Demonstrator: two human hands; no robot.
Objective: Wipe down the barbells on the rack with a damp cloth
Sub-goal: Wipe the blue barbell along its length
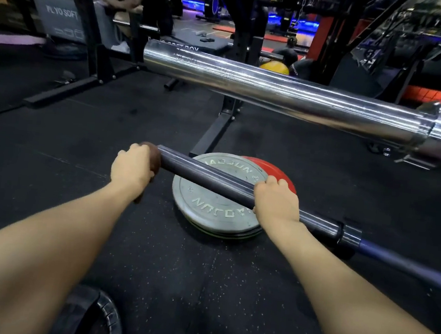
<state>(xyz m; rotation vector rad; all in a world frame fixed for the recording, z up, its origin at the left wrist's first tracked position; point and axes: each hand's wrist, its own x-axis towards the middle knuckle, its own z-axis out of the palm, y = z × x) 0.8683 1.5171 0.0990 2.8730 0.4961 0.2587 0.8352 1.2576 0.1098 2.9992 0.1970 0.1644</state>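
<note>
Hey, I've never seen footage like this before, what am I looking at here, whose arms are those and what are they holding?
This is a single picture from a camera worn on a person's head, looking forward and down, so the two bare arms are that person's own. There is no machine; it is a gym. The left hand presses a brown cloth round the end of a dark barbell sleeve, and the right hand has its grip curled over the same bar further along. Above it runs a second, shiny chrome barbell. Under the dark bar, on the black rubber floor, lie a stack of grey weight plates and a red plate partly beneath them.
</note>
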